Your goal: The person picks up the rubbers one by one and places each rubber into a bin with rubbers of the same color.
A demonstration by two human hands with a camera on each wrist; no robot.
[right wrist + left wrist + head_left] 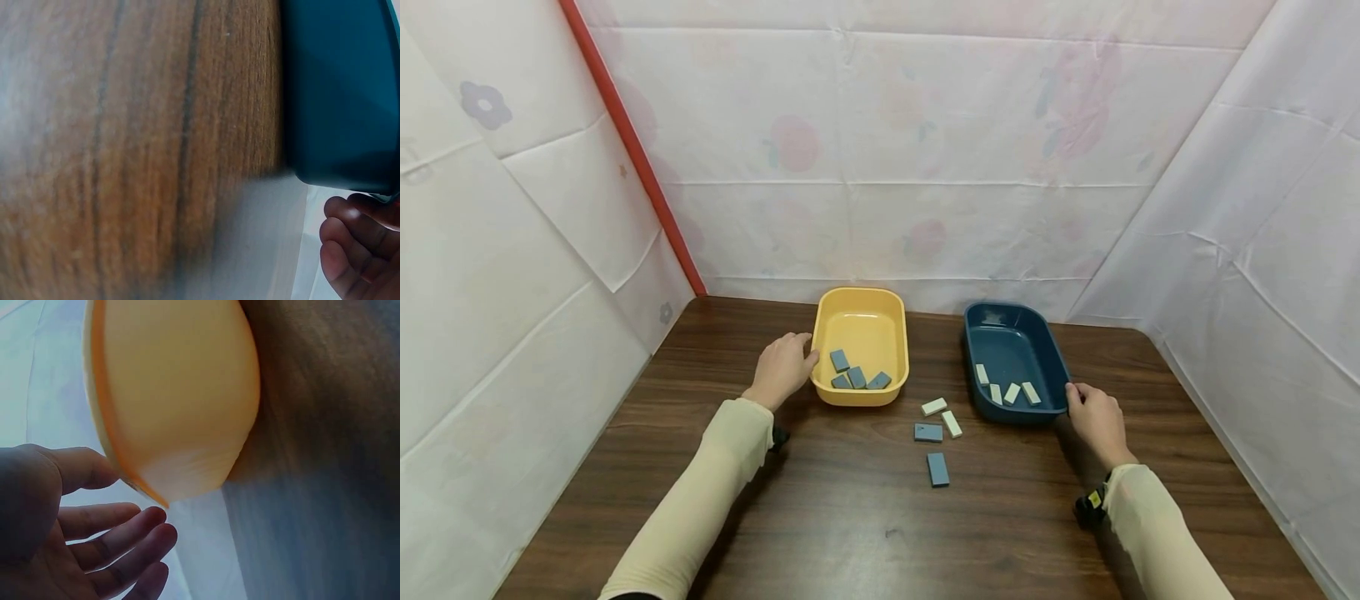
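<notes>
My left hand (781,368) is at the left side of a yellow tray (897,333), which holds several blue-grey blocks (857,377). In the left wrist view, its thumb touches the tray's rim (97,406) while the other fingers are loosely extended and spread below. My right hand (1097,421) pinches the near right corner of a dark blue tray (1051,354) with thumb and forefinger; the other fingers are curled in the right wrist view. Several cream blocks (1031,393) lie in the blue tray's near end.
Between and in front of the trays, two cream blocks (934,407) and two blue-grey blocks (938,470) lie on the brown wooden table (865,517). White patterned sheets (925,125) hang behind and on both sides. A red strip (632,142) runs down at the left.
</notes>
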